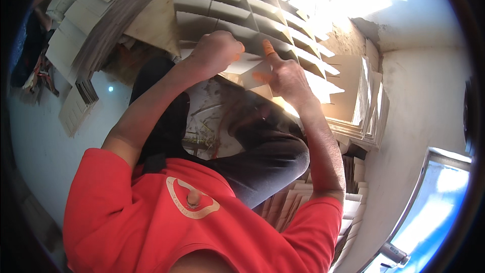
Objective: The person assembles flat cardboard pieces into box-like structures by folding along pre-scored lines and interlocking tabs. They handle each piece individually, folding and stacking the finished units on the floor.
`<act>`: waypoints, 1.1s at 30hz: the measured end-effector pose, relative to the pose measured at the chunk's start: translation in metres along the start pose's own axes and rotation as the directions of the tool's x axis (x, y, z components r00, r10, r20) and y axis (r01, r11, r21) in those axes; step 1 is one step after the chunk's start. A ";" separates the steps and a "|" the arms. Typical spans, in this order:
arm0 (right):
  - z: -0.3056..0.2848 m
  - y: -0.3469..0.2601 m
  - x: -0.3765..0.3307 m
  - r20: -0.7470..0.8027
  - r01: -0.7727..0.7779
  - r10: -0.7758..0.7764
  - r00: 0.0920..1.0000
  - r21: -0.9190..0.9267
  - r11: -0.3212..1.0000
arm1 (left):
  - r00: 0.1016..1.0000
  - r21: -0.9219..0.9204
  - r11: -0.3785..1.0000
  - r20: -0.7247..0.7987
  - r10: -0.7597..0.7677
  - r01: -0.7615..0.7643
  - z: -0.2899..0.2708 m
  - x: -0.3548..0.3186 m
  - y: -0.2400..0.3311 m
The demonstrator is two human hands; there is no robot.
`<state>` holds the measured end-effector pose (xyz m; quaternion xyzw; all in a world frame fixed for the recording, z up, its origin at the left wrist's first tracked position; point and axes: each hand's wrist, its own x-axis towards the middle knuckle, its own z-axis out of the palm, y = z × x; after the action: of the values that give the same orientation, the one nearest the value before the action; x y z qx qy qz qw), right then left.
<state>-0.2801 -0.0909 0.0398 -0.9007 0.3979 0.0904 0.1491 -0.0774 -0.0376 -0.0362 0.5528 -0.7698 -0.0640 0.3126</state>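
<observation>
A cardboard divider grid point(230, 12) of interlocked grey-brown strips stands on edge in front of me, its cells opening upward. My left hand point(216, 53) is closed at the grid's near left side; orange coverings show on its fingertips, and whatever lies within the fingers is hidden. At the near middle edge is my right hand point(289, 78), its covered index finger stretched out against the strips and its thumb apart. A pale cardboard strip point(247, 77) lies between the two hands, close to the right thumb.
Stacked flat cardboard sheets point(351, 91) stand right of the grid. More cardboard pieces point(83, 28) are piled at the far left, with a small bundle point(78, 108) on the floor. Further strips point(288, 205) lie beside my right elbow. A white wall point(417, 101) rises on the right.
</observation>
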 end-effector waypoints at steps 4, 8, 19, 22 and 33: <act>0.018 0.081 -0.023 -0.721 0.063 -0.019 0.693 0.034 0.997 | 0.986 -0.013 0.995 -0.141 0.092 -0.095 -0.010 -0.003 0.009; 0.023 0.188 -0.072 -0.855 -0.623 0.283 0.435 -0.058 0.780 | 0.970 -0.005 0.997 -0.231 0.078 -0.081 -0.021 -0.011 0.015; 0.055 0.273 -0.108 -0.667 -0.809 0.608 0.431 0.013 0.588 | 0.978 0.106 0.993 -0.196 0.068 -0.048 -0.025 -0.018 0.002; 0.055 0.278 -0.110 -0.688 -0.776 0.639 0.343 0.177 0.606 | 0.982 0.094 0.995 -0.181 0.049 -0.033 -0.027 -0.019 0.001; 0.014 0.257 -0.122 -0.754 -0.543 0.636 0.167 0.468 0.697 | 0.970 0.061 0.998 -0.241 0.002 0.013 -0.037 -0.024 -0.001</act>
<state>-0.5528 -0.1659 0.0100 -0.5732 0.7326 -0.3567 -0.0866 -0.0509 -0.0072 -0.0172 0.5680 -0.7263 0.0268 0.3863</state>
